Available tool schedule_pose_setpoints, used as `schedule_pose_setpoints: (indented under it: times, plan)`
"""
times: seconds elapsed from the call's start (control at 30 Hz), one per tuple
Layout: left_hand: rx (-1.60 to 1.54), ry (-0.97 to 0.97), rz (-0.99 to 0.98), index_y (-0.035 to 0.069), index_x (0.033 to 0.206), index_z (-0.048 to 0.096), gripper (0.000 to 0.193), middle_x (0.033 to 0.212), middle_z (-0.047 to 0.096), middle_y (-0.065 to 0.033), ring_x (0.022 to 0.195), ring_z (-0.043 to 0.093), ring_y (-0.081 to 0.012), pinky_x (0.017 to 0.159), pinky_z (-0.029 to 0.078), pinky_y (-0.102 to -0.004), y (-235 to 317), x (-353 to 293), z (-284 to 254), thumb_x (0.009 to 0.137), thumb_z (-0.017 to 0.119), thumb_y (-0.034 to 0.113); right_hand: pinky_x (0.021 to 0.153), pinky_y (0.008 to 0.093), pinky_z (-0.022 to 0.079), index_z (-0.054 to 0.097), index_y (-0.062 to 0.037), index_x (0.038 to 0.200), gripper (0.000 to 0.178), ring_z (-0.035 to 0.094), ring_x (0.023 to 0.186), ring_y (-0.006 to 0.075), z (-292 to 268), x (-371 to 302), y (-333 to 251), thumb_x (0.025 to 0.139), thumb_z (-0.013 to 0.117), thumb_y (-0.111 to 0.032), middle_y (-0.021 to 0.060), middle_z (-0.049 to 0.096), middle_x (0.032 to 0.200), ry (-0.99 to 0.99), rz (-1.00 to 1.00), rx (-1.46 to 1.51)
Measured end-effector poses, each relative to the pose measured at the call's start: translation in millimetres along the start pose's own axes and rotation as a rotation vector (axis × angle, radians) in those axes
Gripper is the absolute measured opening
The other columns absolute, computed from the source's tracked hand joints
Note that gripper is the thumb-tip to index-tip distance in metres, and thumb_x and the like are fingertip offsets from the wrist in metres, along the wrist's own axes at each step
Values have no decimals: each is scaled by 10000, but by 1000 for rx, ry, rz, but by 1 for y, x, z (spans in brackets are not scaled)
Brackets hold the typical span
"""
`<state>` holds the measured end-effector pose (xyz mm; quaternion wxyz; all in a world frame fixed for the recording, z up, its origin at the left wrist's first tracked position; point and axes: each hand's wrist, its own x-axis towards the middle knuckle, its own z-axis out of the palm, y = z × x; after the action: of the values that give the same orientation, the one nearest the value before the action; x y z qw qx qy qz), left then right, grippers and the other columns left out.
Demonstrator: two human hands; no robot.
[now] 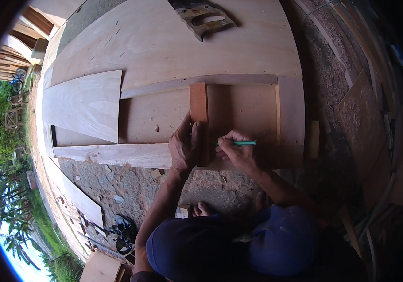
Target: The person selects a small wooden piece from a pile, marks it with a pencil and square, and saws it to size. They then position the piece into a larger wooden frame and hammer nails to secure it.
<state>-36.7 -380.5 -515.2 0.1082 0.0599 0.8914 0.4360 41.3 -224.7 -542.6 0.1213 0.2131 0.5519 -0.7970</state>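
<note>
A reddish-brown wooden strip (pixel 198 101) lies crosswise over a pale wooden frame (pixel 112 151), spanning its near and far rails. My left hand (pixel 185 144) grips the strip toward its near end, with the thumb on its top face. Just right of the strip, my right hand (pixel 237 151) is closed round a green pencil (pixel 247 142). The pencil's other end points left toward the strip's right edge, close to the near rail. My fingers partly hide that end, so I cannot tell whether it touches the wood.
A thin plywood piece (pixel 86 105) rests over the frame's left part. Beyond, on a large plywood sheet (pixel 140 42), lies a handsaw (pixel 206 19). Small wood blocks (pixel 157 173) and offcuts litter the rough ground near my feet. Boards and shavings (pixel 347 75) lie at the right.
</note>
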Motion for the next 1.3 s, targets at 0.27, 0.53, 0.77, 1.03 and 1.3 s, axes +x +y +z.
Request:
schedule_pose_setpoints:
  times: [0.27, 0.53, 0.77, 1.03, 1.3]
  plan:
    - [-17, -10, -33, 115, 1338, 582, 429, 881, 696, -230, 799, 711, -372, 701, 536, -435, 7, 0, -2, 988, 523, 356, 607, 266, 570, 611, -3, 945, 233, 701, 708, 147, 2, 0, 3, 959, 647, -234, 119, 709, 813, -5, -77, 4]
    - [4, 13, 7, 114, 1342, 580, 439, 820, 685, -223, 759, 709, -372, 670, 532, -435, 2, 0, 1, 987, 519, 364, 610, 259, 565, 611, -13, 923, 233, 699, 718, 139, 2, -1, 1, 961, 646, -239, 112, 707, 819, 11, -20, -3]
    - [-4, 13, 8, 122, 1348, 574, 439, 808, 683, -219, 752, 703, -382, 667, 530, -442, 7, 0, 0, 987, 515, 367, 609, 260, 568, 613, -14, 912, 225, 709, 712, 151, 1, -1, -2, 960, 643, -231, 116, 714, 814, 22, 8, 1]
    - [8, 1, -13, 117, 1354, 568, 454, 860, 695, -215, 798, 705, -388, 691, 533, -444, 8, 1, 0, 988, 513, 379, 611, 263, 570, 615, -11, 919, 222, 708, 712, 152, 2, -2, -2, 960, 641, -228, 118, 713, 812, 28, -8, -29]
    - [6, 31, 30, 106, 1356, 568, 464, 870, 701, -200, 790, 704, -383, 689, 535, -439, 0, 1, 3, 989, 513, 384, 604, 266, 569, 614, -9, 909, 225, 702, 707, 144, 2, 1, 1, 959, 643, -226, 115, 709, 804, 13, -72, -8]
